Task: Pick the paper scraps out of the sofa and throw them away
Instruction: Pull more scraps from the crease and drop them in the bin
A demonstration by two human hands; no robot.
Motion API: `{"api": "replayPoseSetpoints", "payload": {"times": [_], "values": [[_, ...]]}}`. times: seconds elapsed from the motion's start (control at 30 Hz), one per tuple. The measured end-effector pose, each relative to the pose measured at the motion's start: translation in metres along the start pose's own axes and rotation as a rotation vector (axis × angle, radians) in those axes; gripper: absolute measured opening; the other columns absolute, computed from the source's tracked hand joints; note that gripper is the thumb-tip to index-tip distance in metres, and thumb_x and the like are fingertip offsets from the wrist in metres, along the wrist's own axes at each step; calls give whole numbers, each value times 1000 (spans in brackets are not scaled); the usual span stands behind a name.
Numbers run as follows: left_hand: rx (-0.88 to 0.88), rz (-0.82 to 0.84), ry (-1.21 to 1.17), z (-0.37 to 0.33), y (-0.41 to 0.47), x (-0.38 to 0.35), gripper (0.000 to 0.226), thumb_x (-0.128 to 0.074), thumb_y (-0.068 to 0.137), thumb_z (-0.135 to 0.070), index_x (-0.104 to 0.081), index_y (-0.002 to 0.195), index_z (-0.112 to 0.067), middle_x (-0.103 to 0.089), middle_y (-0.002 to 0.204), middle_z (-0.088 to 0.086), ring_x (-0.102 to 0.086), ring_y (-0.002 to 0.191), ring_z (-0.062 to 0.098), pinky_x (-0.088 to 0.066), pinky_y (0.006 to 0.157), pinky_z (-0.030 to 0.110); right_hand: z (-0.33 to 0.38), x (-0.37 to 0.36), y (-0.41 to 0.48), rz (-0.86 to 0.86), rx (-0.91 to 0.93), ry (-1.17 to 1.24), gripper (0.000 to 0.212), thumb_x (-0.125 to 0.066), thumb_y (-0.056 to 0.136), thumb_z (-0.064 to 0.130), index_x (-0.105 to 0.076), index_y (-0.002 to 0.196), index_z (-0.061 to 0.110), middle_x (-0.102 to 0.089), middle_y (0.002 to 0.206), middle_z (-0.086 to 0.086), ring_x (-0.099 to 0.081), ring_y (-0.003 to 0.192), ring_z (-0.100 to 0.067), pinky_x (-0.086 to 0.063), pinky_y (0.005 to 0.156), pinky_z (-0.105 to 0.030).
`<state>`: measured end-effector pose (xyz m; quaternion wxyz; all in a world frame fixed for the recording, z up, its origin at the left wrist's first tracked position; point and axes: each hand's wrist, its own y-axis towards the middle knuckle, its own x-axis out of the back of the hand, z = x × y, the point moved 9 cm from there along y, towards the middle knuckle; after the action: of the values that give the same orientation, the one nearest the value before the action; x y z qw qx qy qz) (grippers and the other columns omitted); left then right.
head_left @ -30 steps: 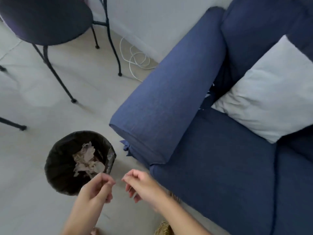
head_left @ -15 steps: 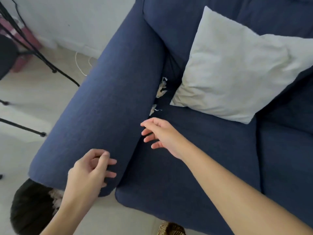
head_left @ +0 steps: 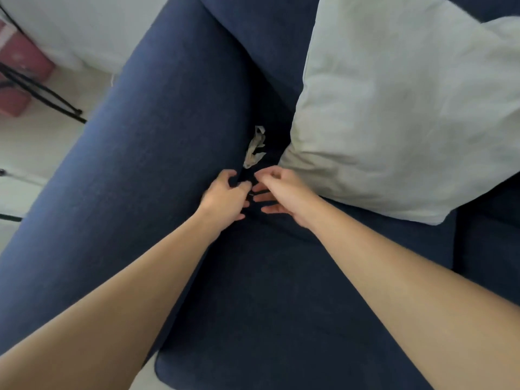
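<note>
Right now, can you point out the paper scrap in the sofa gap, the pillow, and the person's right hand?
paper scrap [head_left: 255,149]: head view, middle of the crumpled strip in the gap.
pillow [head_left: 399,108]: head view, centre of its pale face.
right hand [head_left: 284,192]: head view, back of the hand.

Our two bare arms

We wear no sleeves, rings or watch on our left hand [head_left: 225,198] or right hand [head_left: 284,192].

head view | looks steeply down | close over sofa [head_left: 157,142] seat-armrest crease | no second view
</note>
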<state>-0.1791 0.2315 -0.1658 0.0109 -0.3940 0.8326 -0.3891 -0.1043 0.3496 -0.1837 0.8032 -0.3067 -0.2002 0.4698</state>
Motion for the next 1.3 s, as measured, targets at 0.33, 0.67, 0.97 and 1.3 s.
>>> {"api": "replayPoseSetpoints", "payload": {"times": [0.33,0.67,0.97,1.3], "values": [[-85,-81,857,24,82,-36,53,-54,95,-5,-41,145,-14,-58,129,14,-61,107,28,-55,83,40,9,-2,102,-36,137,-373,35,-51,102,11,-58,136,7,-65,128,-17,-66,112,-32,-62,85,-49],[-106,-61,1469,35,98,-53,15,-59,95,3,-66,105,-6,-70,100,8,-65,76,14,-47,55,24,22,-11,136,-227,304,-877,44,-65,97,24,-55,137,7,-51,137,-22,-64,110,-35,-51,81,-33],[-305,-219,1354,10,55,-47,25,-47,102,-15,-46,127,-13,-55,120,14,-49,60,17,-36,49,31,26,-4,123,-299,334,-761,33,-60,100,21,-61,129,8,-55,132,-21,-64,107,-36,-45,76,-27],[-280,-100,764,4,22,-19,30,-45,99,-2,-50,127,-11,-60,118,11,-63,93,23,-55,79,39,6,14,77,-221,274,-294,46,-46,102,5,-50,145,21,-63,120,-10,-73,81,-24,-63,50,-32]]}}
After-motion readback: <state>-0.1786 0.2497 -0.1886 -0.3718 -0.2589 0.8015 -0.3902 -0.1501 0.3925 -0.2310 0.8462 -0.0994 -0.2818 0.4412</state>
